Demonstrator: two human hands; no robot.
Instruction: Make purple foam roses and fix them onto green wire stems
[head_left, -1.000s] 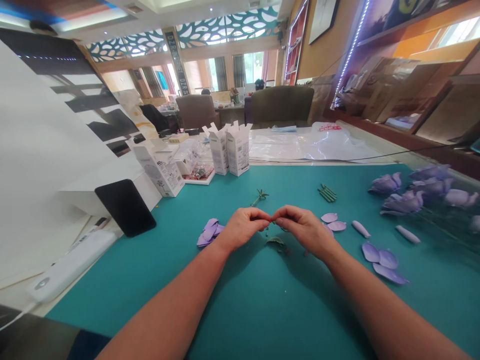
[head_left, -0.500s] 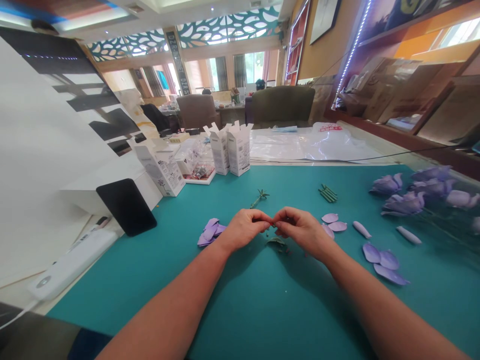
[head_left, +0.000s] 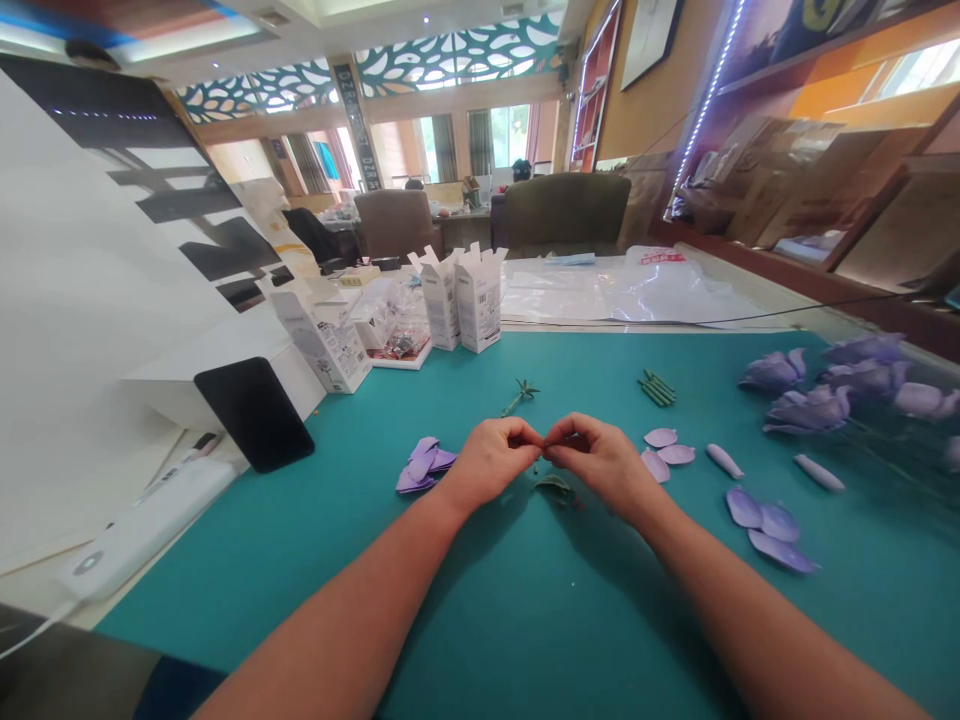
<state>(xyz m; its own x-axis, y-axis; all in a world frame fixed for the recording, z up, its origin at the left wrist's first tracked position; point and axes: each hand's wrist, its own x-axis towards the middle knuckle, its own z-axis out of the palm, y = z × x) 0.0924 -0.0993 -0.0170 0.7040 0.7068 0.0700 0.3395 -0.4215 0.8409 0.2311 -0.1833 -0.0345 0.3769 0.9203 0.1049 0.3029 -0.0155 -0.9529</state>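
Pinch lightly with left hand [head_left: 495, 462] and right hand [head_left: 600, 462], grip together at the tips, cannot tell whether on anything. Work steadily near leaf [head_left: 555, 484], well inside left edge of desk [head_left: 562, 630].

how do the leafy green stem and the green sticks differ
The leafy green stem is one piece with a spiky top; the green sticks are several plain pieces side by side. The leafy green stem is near the left hand, the green sticks farther right. Both lie on the teal mat.
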